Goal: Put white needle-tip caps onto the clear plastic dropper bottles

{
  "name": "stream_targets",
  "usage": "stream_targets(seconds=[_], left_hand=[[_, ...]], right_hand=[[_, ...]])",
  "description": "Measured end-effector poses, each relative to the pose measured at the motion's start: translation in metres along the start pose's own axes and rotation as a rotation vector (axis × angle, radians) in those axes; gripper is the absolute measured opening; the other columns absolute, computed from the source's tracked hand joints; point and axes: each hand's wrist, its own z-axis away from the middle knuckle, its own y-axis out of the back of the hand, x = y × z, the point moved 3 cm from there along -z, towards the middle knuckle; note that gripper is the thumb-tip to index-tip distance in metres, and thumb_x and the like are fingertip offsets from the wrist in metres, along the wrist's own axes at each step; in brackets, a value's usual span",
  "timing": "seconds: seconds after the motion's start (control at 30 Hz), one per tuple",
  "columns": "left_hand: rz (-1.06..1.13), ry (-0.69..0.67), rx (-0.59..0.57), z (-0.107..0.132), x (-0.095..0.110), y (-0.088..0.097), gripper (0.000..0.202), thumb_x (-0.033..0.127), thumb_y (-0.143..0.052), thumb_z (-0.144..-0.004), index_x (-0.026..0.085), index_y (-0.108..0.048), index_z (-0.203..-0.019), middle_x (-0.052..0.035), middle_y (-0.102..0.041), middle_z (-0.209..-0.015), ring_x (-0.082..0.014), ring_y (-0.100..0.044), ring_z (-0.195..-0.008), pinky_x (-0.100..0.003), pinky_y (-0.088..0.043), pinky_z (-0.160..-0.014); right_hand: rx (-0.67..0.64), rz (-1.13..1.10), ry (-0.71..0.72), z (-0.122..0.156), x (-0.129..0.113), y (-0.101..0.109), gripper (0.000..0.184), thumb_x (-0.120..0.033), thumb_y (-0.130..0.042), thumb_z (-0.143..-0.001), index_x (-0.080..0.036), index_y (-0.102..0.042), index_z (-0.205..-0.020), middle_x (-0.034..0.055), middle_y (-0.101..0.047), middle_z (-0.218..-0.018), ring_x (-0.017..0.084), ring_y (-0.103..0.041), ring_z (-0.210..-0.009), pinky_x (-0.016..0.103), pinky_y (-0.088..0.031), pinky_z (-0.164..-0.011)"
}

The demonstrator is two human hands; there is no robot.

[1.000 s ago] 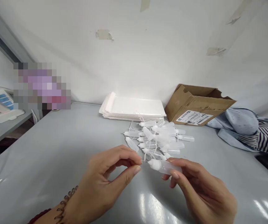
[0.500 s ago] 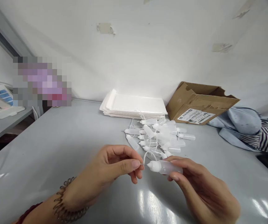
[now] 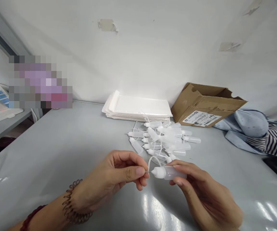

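My right hand [image 3: 201, 189] is shut around a translucent plastic dropper bottle [image 3: 167, 172], whose white nozzle points left. My left hand [image 3: 111, 175] pinches something thin at the nozzle's end between thumb and forefinger, perhaps a fine needle tip or cap; it is too small to tell. A thin plastic tether [image 3: 153, 160] curves up from there. Just beyond my hands lies a loose pile of similar dropper bottles [image 3: 162, 139], tangled by their tethers.
A stack of white flat bags [image 3: 136, 109] lies behind the pile. To its right are an open cardboard box [image 3: 207, 106] and blue and striped cloth [image 3: 251, 131]. A pixelated object [image 3: 40, 81] stands at the far left of the grey table [image 3: 44, 144].
My left hand has closed in on the bottle's nozzle tip and now pinches it. Both hands have drawn slightly closer together, and the view has shifted a little.
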Motion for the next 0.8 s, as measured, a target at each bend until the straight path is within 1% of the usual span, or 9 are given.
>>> stream_targets(seconds=[0.07,0.17,0.27,0.37,0.47,0.57,0.67,0.73,0.8], left_hand=[[0.002,0.006,-0.004,0.000,-0.001,0.000,0.006,0.014,-0.068,-0.077,0.013,-0.071,-0.072,-0.0005,-0.063,-0.065,-0.0074,-0.058,-0.062,-0.016,-0.047,-0.060],[-0.003,0.000,0.007,-0.001,-0.001,0.000,0.005,0.014,-0.068,-0.077,0.013,-0.070,-0.072,-0.0004,-0.062,-0.065,-0.0077,-0.058,-0.062,-0.016,-0.047,-0.060],[-0.013,-0.010,0.007,-0.001,-0.001,0.001,0.007,0.014,-0.068,-0.078,0.012,-0.070,-0.072,-0.0003,-0.062,-0.066,-0.0076,-0.058,-0.062,-0.016,-0.048,-0.060],[-0.046,-0.024,-0.010,-0.001,0.000,0.002,0.006,0.014,-0.067,-0.078,0.012,-0.071,-0.073,-0.0008,-0.063,-0.066,-0.0082,-0.058,-0.063,-0.017,-0.048,-0.061],[-0.100,-0.039,-0.033,-0.001,-0.001,0.003,0.007,0.016,-0.067,-0.079,0.013,-0.070,-0.073,-0.0011,-0.064,-0.066,-0.0084,-0.058,-0.063,-0.018,-0.047,-0.062],[-0.137,-0.060,-0.039,0.000,-0.001,0.003,0.008,0.017,-0.066,-0.080,0.013,-0.070,-0.074,-0.0011,-0.064,-0.067,-0.0089,-0.058,-0.064,-0.019,-0.047,-0.064],[-0.115,-0.083,-0.041,0.001,0.001,0.004,0.008,0.016,-0.064,-0.081,0.014,-0.070,-0.076,-0.0011,-0.064,-0.069,-0.0099,-0.058,-0.067,-0.021,-0.048,-0.066],[-0.097,-0.099,-0.044,0.003,0.003,0.004,0.009,0.016,-0.062,-0.081,0.014,-0.070,-0.077,-0.0017,-0.064,-0.072,-0.0108,-0.058,-0.068,-0.022,-0.048,-0.067],[-0.136,-0.121,-0.041,0.004,0.005,0.004,0.008,0.017,-0.061,-0.081,0.015,-0.070,-0.080,-0.0020,-0.065,-0.075,-0.0115,-0.058,-0.069,-0.023,-0.049,-0.068]], right_hand=[[-0.011,0.018,0.013,0.000,0.000,0.000,0.029,-0.007,-0.059,-0.082,-0.023,-0.060,-0.106,0.0037,-0.070,-0.095,0.017,-0.069,-0.078,0.023,-0.059,-0.062],[-0.042,0.071,0.089,-0.002,-0.001,0.000,0.029,-0.007,-0.059,-0.083,-0.022,-0.060,-0.107,0.0045,-0.071,-0.091,0.018,-0.069,-0.081,0.024,-0.059,-0.065],[-0.035,0.119,0.141,-0.003,-0.001,0.001,0.028,-0.008,-0.060,-0.083,-0.021,-0.060,-0.108,0.0053,-0.071,-0.089,0.019,-0.070,-0.080,0.026,-0.060,-0.066],[-0.033,0.142,0.131,0.000,0.002,0.000,0.028,-0.009,-0.059,-0.083,-0.021,-0.059,-0.109,0.0065,-0.071,-0.092,0.019,-0.070,-0.081,0.025,-0.060,-0.067],[-0.075,0.126,0.097,0.003,0.007,-0.004,0.025,-0.010,-0.057,-0.085,-0.020,-0.058,-0.108,0.0080,-0.070,-0.096,0.018,-0.069,-0.083,0.023,-0.059,-0.065],[-0.093,0.123,0.068,0.004,0.010,-0.006,0.025,-0.012,-0.056,-0.086,-0.021,-0.057,-0.110,0.0078,-0.069,-0.096,0.016,-0.069,-0.073,0.021,-0.058,-0.060],[-0.110,0.102,0.049,0.002,0.008,-0.008,0.025,-0.014,-0.055,-0.087,-0.022,-0.056,-0.111,0.0050,-0.069,-0.087,0.012,-0.066,-0.061,0.020,-0.056,-0.056],[-0.132,0.082,0.046,0.000,0.006,-0.008,0.026,-0.013,-0.053,-0.088,-0.022,-0.055,-0.112,0.0028,-0.068,-0.081,0.011,-0.064,-0.057,0.019,-0.054,-0.053],[-0.133,0.086,0.064,-0.003,0.003,-0.010,0.026,-0.012,-0.053,-0.088,-0.023,-0.054,-0.113,0.0021,-0.066,-0.078,0.011,-0.063,-0.056,0.018,-0.053,-0.051]])
